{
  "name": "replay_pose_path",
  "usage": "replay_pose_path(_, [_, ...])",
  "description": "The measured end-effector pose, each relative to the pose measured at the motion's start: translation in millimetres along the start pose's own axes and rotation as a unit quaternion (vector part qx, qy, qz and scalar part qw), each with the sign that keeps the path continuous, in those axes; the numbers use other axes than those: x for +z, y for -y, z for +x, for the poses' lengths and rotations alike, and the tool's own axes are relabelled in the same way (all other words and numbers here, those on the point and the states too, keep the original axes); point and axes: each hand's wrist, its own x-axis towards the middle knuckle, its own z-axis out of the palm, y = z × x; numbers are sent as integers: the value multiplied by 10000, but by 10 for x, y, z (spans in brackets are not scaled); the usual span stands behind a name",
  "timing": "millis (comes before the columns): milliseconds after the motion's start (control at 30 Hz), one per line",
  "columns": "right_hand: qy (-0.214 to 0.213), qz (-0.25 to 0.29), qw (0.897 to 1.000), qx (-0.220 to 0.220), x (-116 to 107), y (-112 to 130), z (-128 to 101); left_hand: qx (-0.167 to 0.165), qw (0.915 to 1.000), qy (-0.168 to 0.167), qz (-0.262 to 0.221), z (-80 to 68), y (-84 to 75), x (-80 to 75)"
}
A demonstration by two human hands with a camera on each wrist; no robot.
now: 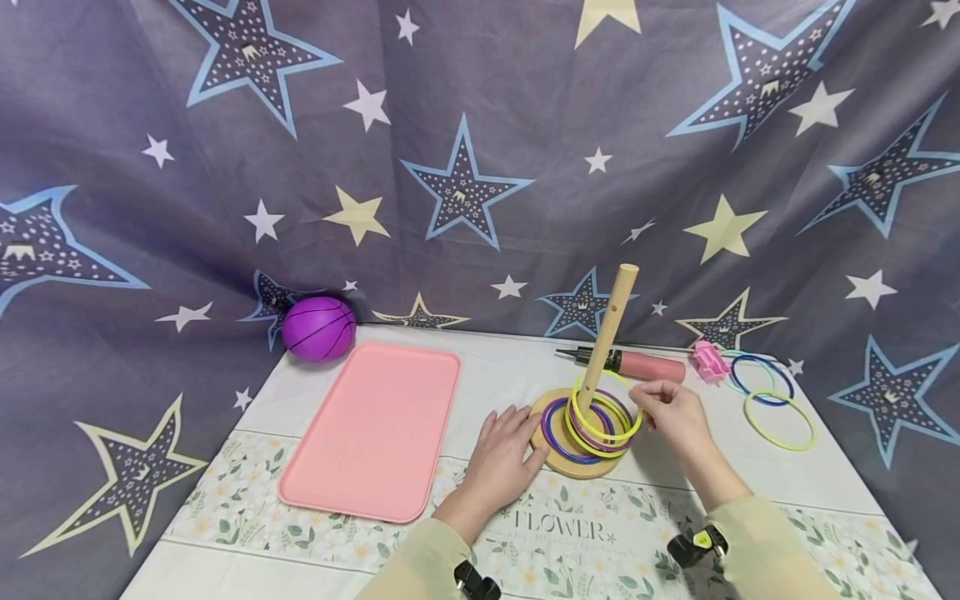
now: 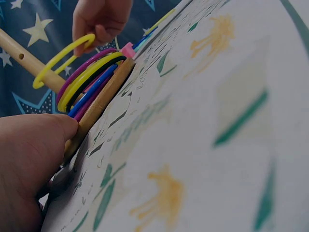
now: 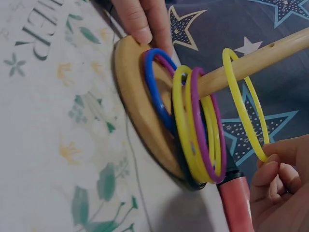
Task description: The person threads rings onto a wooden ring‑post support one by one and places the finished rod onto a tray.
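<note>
Yellow plastic is what your right hand (image 1: 672, 410) has between its fingertips (image 3: 270, 164): a thin yellow ring (image 1: 604, 410), already threaded over the wooden peg (image 1: 609, 327) and tilted partway down it, above the stacked rings (image 1: 581, 427) of blue, purple and yellow that lie on the round wooden base (image 1: 567, 461). Your left hand (image 1: 504, 450) lies flat and relaxed on the floral tablecloth (image 1: 570, 533), its fingertips (image 2: 58, 126) pressed against the base's left rim to steady it. The base stands near the middle of the tablecloth, closer to its right edge than its left. Judging by this, you are at the dropping stage of one ring, with the threading done and the release not yet made. The next move calls for easing your pinch so the ring slides down squarely, and keeping the base braced, since the peg leans a little. Toward the right edge lie two loose rings, a blue ring (image 1: 762, 377) and a pale yellow ring (image 1: 780, 419), with a small pink toy (image 1: 709, 360) and a pink air pump (image 1: 637, 364) near the back edge. A pink tray (image 1: 373, 428) sits on the left half, and a purple ball (image 1: 318, 327) rests at the back left corner.
</note>
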Motion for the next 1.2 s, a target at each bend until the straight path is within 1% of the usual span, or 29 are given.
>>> replay_pose_path(133, [8, -113, 9999, 113, 5, -69, 5, -23, 10000, 19, 16, -3, -9, -4])
replay_pose_path(400, [32, -217, 9993, 317, 38, -156, 13, -18, 9999, -62, 85, -8, -6, -7])
replay_pose_path(767, [-45, -268, 9990, 353, 15, -209, -17, -23, 10000, 5, 60, 2, -19, -1])
replay_pose_path(933, [-256, -400, 9985, 263, -82, -213, -23, -30, 10000, -36, 36, 5, -22, -1])
replay_pose_path(1200, [-796, -530, 9953, 127, -313, -183, -48, -46, 10000, -11, 22, 4, -23, 0])
